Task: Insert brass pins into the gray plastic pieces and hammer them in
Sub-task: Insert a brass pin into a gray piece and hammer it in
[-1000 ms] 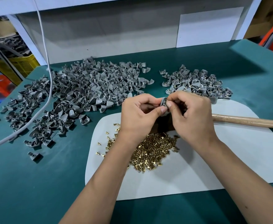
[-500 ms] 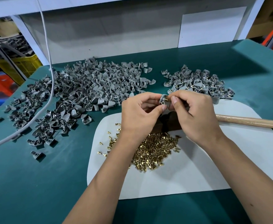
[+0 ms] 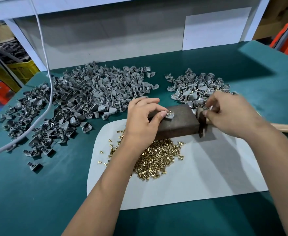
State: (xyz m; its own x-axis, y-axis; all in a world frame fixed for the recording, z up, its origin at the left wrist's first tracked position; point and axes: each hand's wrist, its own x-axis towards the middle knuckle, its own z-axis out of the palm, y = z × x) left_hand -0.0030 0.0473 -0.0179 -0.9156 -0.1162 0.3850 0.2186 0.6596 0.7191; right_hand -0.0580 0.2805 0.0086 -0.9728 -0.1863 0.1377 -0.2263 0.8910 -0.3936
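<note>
At frame centre, the left hand (image 3: 143, 114) pinches a gray piece (image 3: 169, 115) on the brown block (image 3: 177, 122), a brass pin standing upright in it. The right hand (image 3: 225, 113), fingers curled, grips the hammer (image 3: 201, 122), its handle running toward the right edge.

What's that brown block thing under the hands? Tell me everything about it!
The brown block is a rusty-looking, rectangular metal slab lying flat, partly on the white sheet, just behind the brass pins. On its top sits a small gray plastic piece with a brass pin in it, pinched by the left hand. The hammer head is at its right end, where the right hand reaches.
</note>
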